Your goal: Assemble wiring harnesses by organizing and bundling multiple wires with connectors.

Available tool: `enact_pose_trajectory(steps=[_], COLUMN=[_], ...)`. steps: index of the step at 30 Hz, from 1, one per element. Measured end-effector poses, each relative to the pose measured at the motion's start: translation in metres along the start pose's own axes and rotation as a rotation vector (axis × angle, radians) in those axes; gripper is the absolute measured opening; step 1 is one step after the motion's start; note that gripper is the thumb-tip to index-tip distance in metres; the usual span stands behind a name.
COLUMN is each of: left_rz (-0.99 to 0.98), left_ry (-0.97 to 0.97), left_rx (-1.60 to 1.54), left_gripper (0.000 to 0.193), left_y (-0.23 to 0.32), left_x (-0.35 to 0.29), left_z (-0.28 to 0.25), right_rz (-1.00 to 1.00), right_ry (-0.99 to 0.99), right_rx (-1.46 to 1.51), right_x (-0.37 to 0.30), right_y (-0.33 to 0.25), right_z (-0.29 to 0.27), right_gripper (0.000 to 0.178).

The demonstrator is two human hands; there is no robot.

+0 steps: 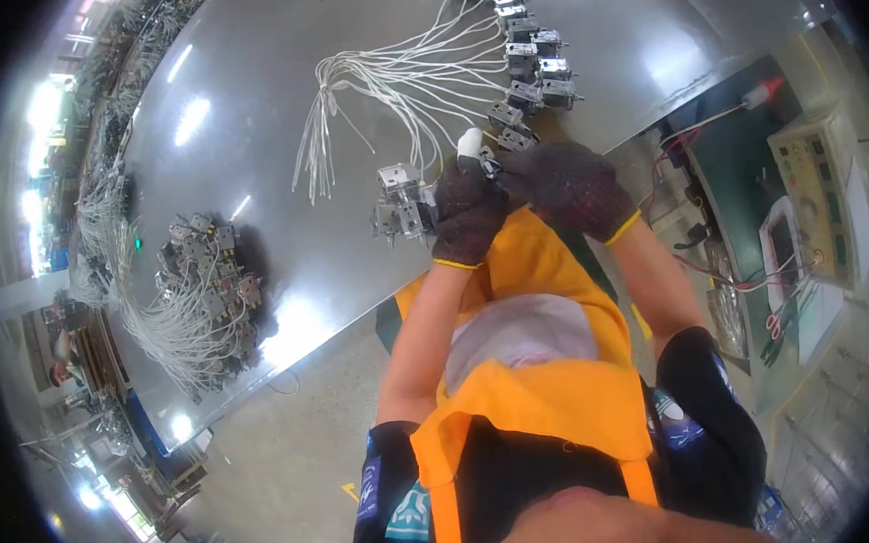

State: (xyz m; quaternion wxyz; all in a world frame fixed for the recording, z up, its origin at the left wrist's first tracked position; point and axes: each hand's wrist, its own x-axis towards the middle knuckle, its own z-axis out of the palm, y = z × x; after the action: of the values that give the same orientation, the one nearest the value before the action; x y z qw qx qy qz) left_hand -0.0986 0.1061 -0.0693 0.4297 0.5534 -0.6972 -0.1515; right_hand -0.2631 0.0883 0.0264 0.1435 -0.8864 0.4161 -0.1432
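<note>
Your dark-gloved left hand [468, 205] grips a small silver metal block [488, 161]; your dark-gloved right hand [574, 191], its grasp hidden, sits nearer the far-stretching row of white-wired silver boxes [522, 57].

The dark maroon knitted left glove [468, 215] and matching right glove [574, 188] have yellow cuff edges [456, 264], the left a white fingertip [469, 143]. Farther off, boxy metal units [523, 62] are silver and black, their thin cables [382, 71] white. The cloth apron [537, 405] is orange, the short-sleeved shirt [522, 480] black with white-patterned purple and teal patches [406, 512].
</note>
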Motion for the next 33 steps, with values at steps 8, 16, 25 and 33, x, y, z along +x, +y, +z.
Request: enact_pose_trajectory(steps=[8,16,25,33], left_rz=[-0.041,-0.050,-0.041,0.016], left_ry=[0.007,0.119,0.007,0.122], left_rx=[0.050,0.060,0.063,0.384], left_gripper=[0.059,0.043,0.056,0.046], left_y=[0.000,0.021,0.037,0.056], left_x=[0.000,0.007,0.009,-0.039], left_z=[0.004,-0.001,-0.019,-0.081], right_rz=[-0.015,0.036,0.022,0.343], right_ry=[0.045,-0.110,-0.139,-0.620], right_rx=[-0.110,-0.132,-0.198,0.832], right_x=[0.007,0.013,0.009,-0.003], right_y=[-0.010,-0.014,-0.015,-0.021], right_z=[0.008,-0.003,-0.014,0.003], right_gripper=[0.019,0.021,0.021,0.029])
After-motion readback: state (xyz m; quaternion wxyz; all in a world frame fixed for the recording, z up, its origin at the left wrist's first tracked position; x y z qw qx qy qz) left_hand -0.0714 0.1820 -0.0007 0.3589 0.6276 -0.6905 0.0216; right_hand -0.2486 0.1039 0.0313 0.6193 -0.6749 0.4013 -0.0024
